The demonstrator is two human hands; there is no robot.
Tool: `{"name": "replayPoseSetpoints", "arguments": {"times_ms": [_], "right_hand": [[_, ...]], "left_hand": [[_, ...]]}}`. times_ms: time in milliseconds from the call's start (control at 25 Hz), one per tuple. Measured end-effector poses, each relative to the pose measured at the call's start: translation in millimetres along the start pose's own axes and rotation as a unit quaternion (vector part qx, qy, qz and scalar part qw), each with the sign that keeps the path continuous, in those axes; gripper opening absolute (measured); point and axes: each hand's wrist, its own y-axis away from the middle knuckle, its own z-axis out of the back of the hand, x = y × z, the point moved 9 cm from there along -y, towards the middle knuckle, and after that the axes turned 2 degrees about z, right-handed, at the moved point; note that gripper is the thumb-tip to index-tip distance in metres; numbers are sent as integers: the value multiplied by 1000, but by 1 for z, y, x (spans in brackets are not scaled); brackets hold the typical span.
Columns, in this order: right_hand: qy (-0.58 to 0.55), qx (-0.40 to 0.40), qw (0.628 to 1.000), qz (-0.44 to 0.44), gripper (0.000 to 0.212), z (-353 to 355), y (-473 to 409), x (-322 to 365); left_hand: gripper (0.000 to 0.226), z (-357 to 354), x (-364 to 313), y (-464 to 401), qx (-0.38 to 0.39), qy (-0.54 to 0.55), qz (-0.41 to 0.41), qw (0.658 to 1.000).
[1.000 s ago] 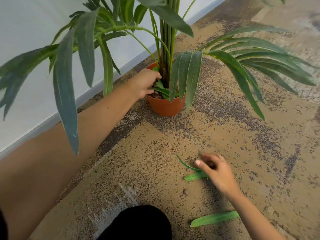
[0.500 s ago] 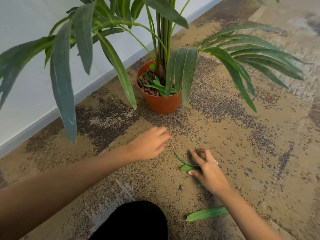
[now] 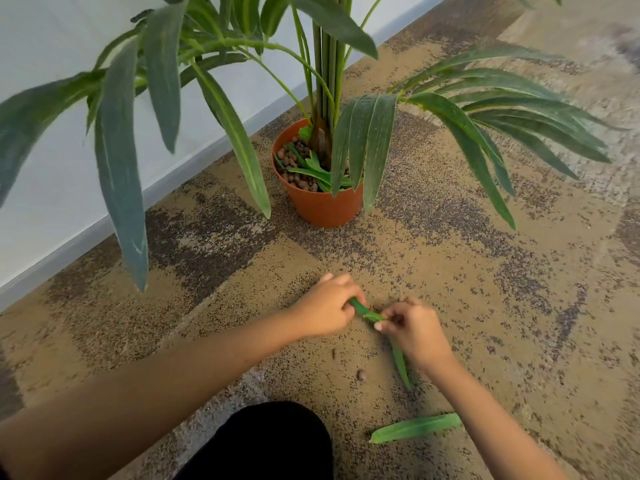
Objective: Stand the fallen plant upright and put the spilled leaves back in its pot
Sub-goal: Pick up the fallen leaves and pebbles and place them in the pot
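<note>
The plant (image 3: 329,64) stands upright in its orange pot (image 3: 322,206) on the carpet, with brown pebbles and a few loose green leaves lying inside the pot. In front of it, my left hand (image 3: 325,308) and my right hand (image 3: 414,329) meet over a spilled green leaf (image 3: 367,313); both pinch it. A leaf tip (image 3: 401,367) pokes out below my right hand. Another fallen leaf (image 3: 415,427) lies flat on the carpet near my right forearm. Two small brown pebbles (image 3: 362,375) lie loose on the carpet.
A white wall with a grey skirting (image 3: 86,233) runs along the left. Long drooping fronds (image 3: 121,188) hang low over the carpet left and right of the pot. My dark-clothed knee (image 3: 263,441) is at the bottom centre.
My left hand left the pot and came down to the carpet, joining my right hand on the leaf. My right hand has lifted the leaf off the floor.
</note>
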Motion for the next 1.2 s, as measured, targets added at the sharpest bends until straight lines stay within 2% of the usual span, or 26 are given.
{"name": "replayPoseSetpoints", "arguments": {"times_ms": [40,80,160,240,320,440,560,640,720,840,880,920,1000,1040,1080,1200], "right_hand": [[-58,11,998,-35,10,2,-4,-4],[-147,29,986,-76,12,2,-6,-7],[-335,51,931,-136,16,-1,-7,-5],[-413,68,896,-150,20,-3,-9,5],[-440,77,883,-143,22,-4,-11,16],[-466,53,874,-126,20,1,-15,20],[-493,38,860,-123,20,3,-14,12],[-470,33,872,-129,10,1,-10,0],[-429,36,893,-130,5,-4,-3,-12],[-388,44,910,-139,4,-12,3,-25],[-381,44,913,-140,4,-14,4,-27],[-373,43,916,-141,5,-15,5,-28],[-360,44,921,-139,8,-19,5,-31],[-354,50,924,-138,8,-21,6,-31],[-347,56,926,-138,7,-23,7,-31],[-327,68,932,-139,6,-27,10,-35]], "left_hand": [[40,8,6,0,-9,100,56,993],[50,12,11,2,-7,218,102,971],[63,12,10,6,15,394,126,910],[55,10,0,9,50,458,112,881],[31,8,-7,10,52,496,115,859],[14,20,-8,11,-5,493,129,860],[12,68,-7,10,-114,404,95,903],[11,120,-6,11,-214,315,71,922],[15,173,-3,4,-297,240,47,923],[23,225,17,-22,-334,144,80,928],[21,234,32,-32,-332,171,122,919],[18,236,47,-40,-325,244,169,898],[16,225,66,-50,-298,424,233,823],[16,220,69,-52,-290,462,247,801],[14,215,71,-55,-281,470,256,797],[18,206,72,-53,-257,421,291,820]]}}
